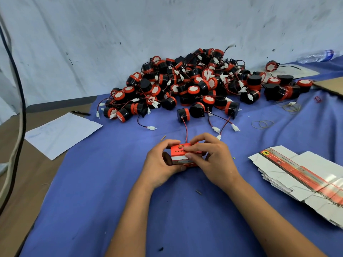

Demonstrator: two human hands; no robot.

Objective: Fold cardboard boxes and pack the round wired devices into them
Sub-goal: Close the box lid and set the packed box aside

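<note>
box (181,154) between hands (187,160) (both gripping)

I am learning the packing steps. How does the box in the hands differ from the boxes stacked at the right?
The held box is folded up into a block; the stacked boxes lie flat and unfolded. The held box is gripped by the left hand and right hand; the stack rests untouched on the cloth. The held box shows mostly red; the stack shows mostly white. Both carry the same red printed band.
</note>
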